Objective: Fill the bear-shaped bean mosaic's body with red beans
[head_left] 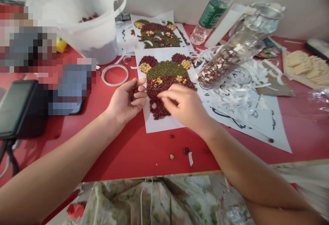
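Note:
A bear-like picture made of beans and corn kernels (167, 69) lies on a white sheet (154, 127) in front of me. Dark red beans fill its lower part, green beans the forehead, yellow kernels the ears and eyes. My left hand (128, 99) is palm up at the sheet's left edge, fingers curled; small dark pieces, apparently red beans, show in its hollow. Over the right side of the picture is my right hand (183, 105), thumb and fingers pinched together. Whatever lies between its fingertips is too small to make out. A bare white spot (154, 105) shows among the lower beans.
Behind stands a second bean picture (159, 34). A white bucket (100, 43), a tape roll (114, 75) and a phone (74, 84) are left. Right are a bottle of beans (221, 63), a green-labelled bottle (212, 14), paper strips (231, 87) and wooden sticks (305, 65). Loose beans (186, 151) lie near the front edge.

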Demonstrator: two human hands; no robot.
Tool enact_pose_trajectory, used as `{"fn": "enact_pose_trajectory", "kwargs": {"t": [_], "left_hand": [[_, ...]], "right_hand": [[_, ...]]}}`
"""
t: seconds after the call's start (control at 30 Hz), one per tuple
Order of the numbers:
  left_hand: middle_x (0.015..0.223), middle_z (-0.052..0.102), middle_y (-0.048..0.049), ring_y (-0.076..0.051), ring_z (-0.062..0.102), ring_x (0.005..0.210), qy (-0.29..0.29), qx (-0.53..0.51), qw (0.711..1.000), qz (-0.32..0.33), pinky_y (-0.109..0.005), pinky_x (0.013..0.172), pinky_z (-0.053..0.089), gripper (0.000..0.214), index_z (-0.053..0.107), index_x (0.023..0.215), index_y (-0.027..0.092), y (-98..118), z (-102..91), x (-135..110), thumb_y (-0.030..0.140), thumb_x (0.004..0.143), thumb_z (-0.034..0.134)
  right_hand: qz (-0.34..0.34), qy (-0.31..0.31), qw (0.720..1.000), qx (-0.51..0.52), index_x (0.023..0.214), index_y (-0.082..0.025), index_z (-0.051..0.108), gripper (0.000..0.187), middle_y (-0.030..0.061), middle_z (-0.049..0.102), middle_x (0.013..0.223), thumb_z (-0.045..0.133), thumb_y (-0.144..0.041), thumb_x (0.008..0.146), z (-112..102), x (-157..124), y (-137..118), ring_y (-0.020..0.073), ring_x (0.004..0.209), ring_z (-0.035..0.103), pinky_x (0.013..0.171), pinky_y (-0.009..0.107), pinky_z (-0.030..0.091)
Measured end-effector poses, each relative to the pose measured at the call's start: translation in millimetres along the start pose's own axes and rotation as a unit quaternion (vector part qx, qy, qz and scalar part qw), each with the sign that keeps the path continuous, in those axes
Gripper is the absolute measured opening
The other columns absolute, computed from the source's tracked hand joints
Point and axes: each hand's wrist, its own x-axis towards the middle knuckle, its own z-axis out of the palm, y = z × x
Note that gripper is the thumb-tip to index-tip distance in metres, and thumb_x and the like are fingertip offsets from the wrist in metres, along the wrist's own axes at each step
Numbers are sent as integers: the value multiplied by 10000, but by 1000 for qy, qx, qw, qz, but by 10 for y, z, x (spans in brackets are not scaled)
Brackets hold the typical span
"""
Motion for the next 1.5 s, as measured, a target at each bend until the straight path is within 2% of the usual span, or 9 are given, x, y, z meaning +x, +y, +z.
{"fn": "enact_pose_trajectory", "kwargs": {"t": [0.1,0.17,0.27,0.4,0.53,0.87,1.07,1.23,1.5], "left_hand": [[534,507,16,-16,440,407,-12,-38,999,17,-82,352,293,420,620,787,106,-19,-13,8,206,1027,290],[580,580,-9,-40,539,474,-7,-47,998,32,-98,437,429,388,640,850,110,-49,-14,20,219,1023,310],[747,702,-54,-102,696,695,8,-41,998,46,-192,690,590,373,660,1056,108,-108,6,16,260,1018,322],[940,746,-97,-158,734,866,-18,-2,1000,10,-251,793,594,475,574,1312,79,-174,42,-40,338,1020,303],[829,739,-97,-155,707,722,-57,20,997,-38,-235,696,574,523,571,1326,47,-208,33,-85,372,1021,298],[726,723,-66,-158,671,642,-90,20,994,-57,-244,665,536,566,536,1388,75,-229,3,-88,399,1024,249],[754,719,-69,-168,679,701,-75,15,996,-48,-254,710,538,560,538,1387,83,-232,4,-80,405,1020,263],[743,697,-61,-145,636,611,-51,27,997,-48,-234,613,515,560,576,1316,78,-248,42,-107,429,1017,257],[993,732,-103,-197,717,931,-51,40,998,-17,-269,777,570,513,631,1233,129,-335,49,-138,431,1001,288]], "right_hand": [[94,140,984,50,912,-216,725,217,17,656,800,519,-146,906,-30,22,75,144,685,554,648,307,412],[102,168,979,57,903,-228,720,203,17,653,795,530,-157,904,-40,32,76,157,712,567,677,327,435],[70,172,981,63,933,-219,713,195,32,655,830,523,-179,923,-27,28,29,160,736,577,706,337,455],[-28,133,988,77,966,-195,700,184,50,637,851,519,-194,930,27,10,-15,177,822,596,766,348,476],[-94,62,993,46,952,-206,688,163,45,639,872,529,-202,918,66,3,-12,194,873,570,836,376,444],[-98,28,994,36,809,-204,639,117,30,600,837,555,-180,886,24,7,-6,180,831,552,824,357,412],[-62,25,997,38,831,-212,617,146,46,604,878,506,-142,895,39,9,-24,192,867,554,844,366,438],[-106,16,993,45,847,-203,666,157,41,589,838,540,-225,938,54,3,-132,188,860,543,839,360,418],[-85,-18,996,25,844,-186,661,196,51,562,829,501,-209,956,175,16,-275,202,882,492,832,370,394]]}}
